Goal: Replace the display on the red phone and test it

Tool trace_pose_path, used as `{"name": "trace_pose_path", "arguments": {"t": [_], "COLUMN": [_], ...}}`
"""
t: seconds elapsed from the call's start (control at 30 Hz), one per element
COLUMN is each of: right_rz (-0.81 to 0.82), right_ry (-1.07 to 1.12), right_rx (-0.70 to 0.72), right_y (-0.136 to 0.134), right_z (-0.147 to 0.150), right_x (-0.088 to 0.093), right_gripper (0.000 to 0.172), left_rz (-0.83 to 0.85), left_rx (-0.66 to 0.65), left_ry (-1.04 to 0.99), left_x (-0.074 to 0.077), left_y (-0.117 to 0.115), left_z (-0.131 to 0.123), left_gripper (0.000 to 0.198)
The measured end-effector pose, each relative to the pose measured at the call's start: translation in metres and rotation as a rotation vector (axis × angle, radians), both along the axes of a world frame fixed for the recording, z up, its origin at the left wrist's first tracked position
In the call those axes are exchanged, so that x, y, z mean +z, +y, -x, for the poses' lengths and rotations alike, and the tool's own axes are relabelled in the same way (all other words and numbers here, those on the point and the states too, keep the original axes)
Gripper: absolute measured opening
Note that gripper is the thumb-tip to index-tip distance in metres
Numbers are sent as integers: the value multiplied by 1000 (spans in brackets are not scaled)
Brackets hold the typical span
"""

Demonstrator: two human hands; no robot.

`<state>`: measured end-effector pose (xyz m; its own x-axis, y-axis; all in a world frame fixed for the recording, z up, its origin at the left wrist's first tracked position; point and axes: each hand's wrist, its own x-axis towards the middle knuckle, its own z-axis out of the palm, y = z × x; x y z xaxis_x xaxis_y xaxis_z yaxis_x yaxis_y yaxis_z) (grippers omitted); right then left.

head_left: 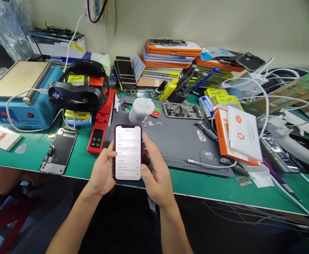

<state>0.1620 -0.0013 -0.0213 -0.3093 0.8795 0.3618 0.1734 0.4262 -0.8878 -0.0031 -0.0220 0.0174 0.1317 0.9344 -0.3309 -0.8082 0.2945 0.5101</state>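
Observation:
A smartphone (128, 155) with a lit white screen of text lines and toggles is held upright over the bench's front edge. My left hand (103, 171) grips its left side, the thumb at the screen's edge. My right hand (156, 173) is closed round the right side, its thumb beside the lower screen. The fingers behind the phone are hidden. Just beyond stands a white round container (141, 110) on a grey work mat (175, 141). An opened phone (183, 110) with its inside showing lies farther back on the mat.
A loose phone screen (59, 151), a red device (98, 135), a black headset (76, 96) and a blue heating machine (19, 109) stand left. Right are an orange-white box (239, 135), a white cable (209, 164) and tangled wires. Boxes (170, 56) stack behind. A person's leg (1, 180) shows lower left.

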Motion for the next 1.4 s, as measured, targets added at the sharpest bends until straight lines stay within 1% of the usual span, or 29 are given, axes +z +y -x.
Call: {"name": "trace_pose_path", "arguments": {"t": [0.13,0.2,0.27,0.37,0.47,0.6,0.87,1.0,1.1,1.17,1.27,1.4], "right_rz": [-38,-41,-31,4,46,66,57,54,50,52,53,47], "right_ry": [-56,-80,-76,-33,1,34,88,96,93,91,80,59], "right_rx": [21,13,-26,-93,-103,-71,-35,-16,-6,-5,-13,-23], "right_y": [0,-1,-1,-1,-1,-1,0,1,1,0,0,0], "right_z": [1,1,1,2,2,2,-1,-1,-1,-1,-2,-1], "right_x": [4,5,4,3,1,1,-2,-2,-2,-2,-3,-3], "right_gripper": [78,80,75,62,57,58,54,55,57,58,58,59], "left_rz": [6,1,-4,-2,5,3,5,13,-34,-59,-23,-8], "left_rx": [0,-4,-11,-23,-25,-18,-2,12,-15,-28,-4,-4], "left_ry": [16,22,22,26,30,30,17,105,192,209,158,36], "left_x": [0,0,-1,-2,-3,-3,-2,-4,-5,-5,-3,-3], "left_y": [0,-1,0,0,-1,-1,0,-2,-3,-3,-2,-1], "left_z": [0,0,0,0,0,0,-1,-2,-3,-3,-3,-1], "left_gripper": [75,74,75,75,72,75,77,69,66,64,61,69]}}
